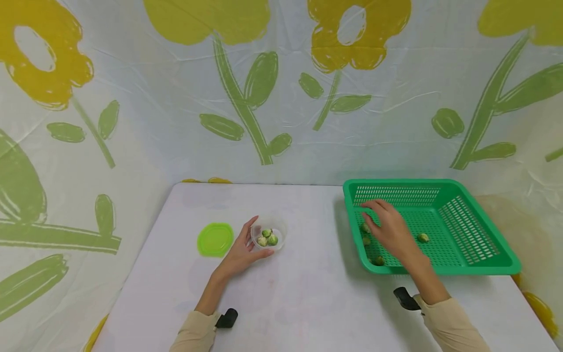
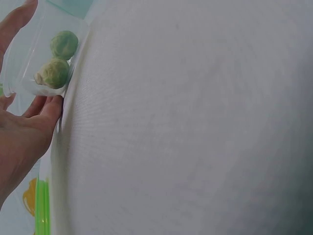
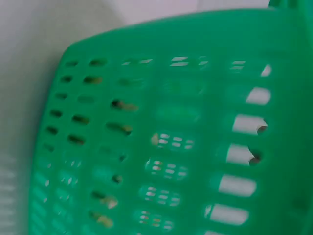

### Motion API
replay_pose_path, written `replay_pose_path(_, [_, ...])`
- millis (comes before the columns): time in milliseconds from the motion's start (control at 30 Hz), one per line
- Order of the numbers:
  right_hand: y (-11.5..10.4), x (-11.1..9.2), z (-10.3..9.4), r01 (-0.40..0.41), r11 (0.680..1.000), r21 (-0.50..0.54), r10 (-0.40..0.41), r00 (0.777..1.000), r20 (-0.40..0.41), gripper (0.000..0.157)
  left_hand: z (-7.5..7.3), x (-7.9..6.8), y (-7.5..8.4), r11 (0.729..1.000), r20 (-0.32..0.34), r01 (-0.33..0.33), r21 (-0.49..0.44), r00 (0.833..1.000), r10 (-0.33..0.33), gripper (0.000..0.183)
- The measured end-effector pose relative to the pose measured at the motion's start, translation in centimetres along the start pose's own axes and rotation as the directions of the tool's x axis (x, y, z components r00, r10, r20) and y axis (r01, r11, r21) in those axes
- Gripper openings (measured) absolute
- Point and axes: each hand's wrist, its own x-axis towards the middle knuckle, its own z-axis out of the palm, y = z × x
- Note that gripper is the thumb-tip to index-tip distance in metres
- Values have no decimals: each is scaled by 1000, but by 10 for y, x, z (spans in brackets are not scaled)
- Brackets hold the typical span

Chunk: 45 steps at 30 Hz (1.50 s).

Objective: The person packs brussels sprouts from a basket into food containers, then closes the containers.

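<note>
My left hand grips a small clear plastic container on the table, thumb on the near side and fingers at the left. Three Brussels sprouts show inside; the left wrist view shows two Brussels sprouts through the container wall. Over the left part of a green slotted basket is my right hand, thumb and fingers apart, with nothing visible between them. Several Brussels sprouts lie along the basket's left side, and another sprout sits nearer its middle. The right wrist view shows only the basket's outer wall, not the hand.
A bright green lid lies flat on the white table, left of the container. Behind the table hangs a flower-printed sheet. The basket's raised rim surrounds the right hand's area, at the table's right side.
</note>
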Motion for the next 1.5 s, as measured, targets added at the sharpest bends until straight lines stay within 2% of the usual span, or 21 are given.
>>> replay_pose_path(400, [18, -16, -5, -34, 999, -25, 34, 999, 28, 29, 0, 0, 0, 1000, -1, -1, -1, 1000, 1, 107])
replay_pose_path(833, [35, -23, -1, -64, 996, -59, 70, 992, 106, 30, -1, -2, 3, 1000, -6, 11, 7, 1000, -11, 107])
replay_pose_path(1033, [45, -26, 0, -83, 994, -75, 95, 981, 170, 33, 0, -1, 2, 1000, -8, 2, 17, 1000, -2, 107])
replay_pose_path(1133, [46, -24, -2, -128, 989, -78, 144, 961, 237, 32, 0, -1, 2, 1000, -12, 6, 14, 1000, -6, 108])
replay_pose_path(1300, [47, -20, -5, -223, 969, -105, 247, 884, 397, 33, 0, -1, 1, 1000, -11, 7, 11, 1000, -7, 108])
replay_pose_path(1400, [48, -19, -6, -238, 965, -114, 264, 847, 461, 34, 0, -1, 1, 1000, -9, 5, 10, 1000, -4, 107])
replay_pose_path(1500, [49, -18, -5, -237, 965, -112, 260, 829, 495, 32, 0, 0, 2, 1000, -7, 5, 7, 1000, -5, 107])
